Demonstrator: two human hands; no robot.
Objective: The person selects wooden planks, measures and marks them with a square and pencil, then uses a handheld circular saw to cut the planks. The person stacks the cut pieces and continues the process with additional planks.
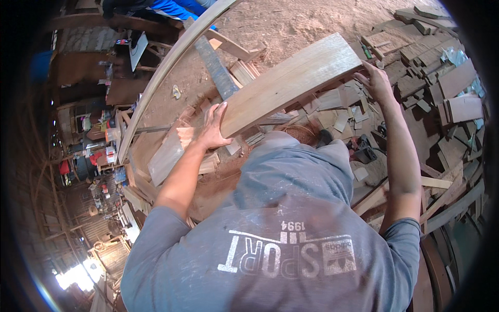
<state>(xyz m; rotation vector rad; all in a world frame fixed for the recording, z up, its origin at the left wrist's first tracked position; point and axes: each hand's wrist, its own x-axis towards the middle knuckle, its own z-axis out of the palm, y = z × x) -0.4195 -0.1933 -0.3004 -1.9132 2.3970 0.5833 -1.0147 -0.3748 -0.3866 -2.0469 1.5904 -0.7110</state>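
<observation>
A thick, pale wooden plank (296,78) slants across the front of me, its right end farther away and higher in view. My left hand (212,129) grips the plank's left end, fingers over the far corner and thumb at the near edge. At the right end my right hand (375,82) holds the corner, and part of its fingers is hidden behind the wood. Beneath the plank's left part a grey, worn board (215,67) runs away from me. Another flat board (165,158) lies below my left forearm.
Heaps of wood offcuts (416,62) cover the ground on the right. A long curved wooden strip (161,73) arches along the left. A dark power tool (362,149) sits near my right knee. Cluttered shelves (99,135) stand at far left, and a person in blue trousers (176,9) is at the top.
</observation>
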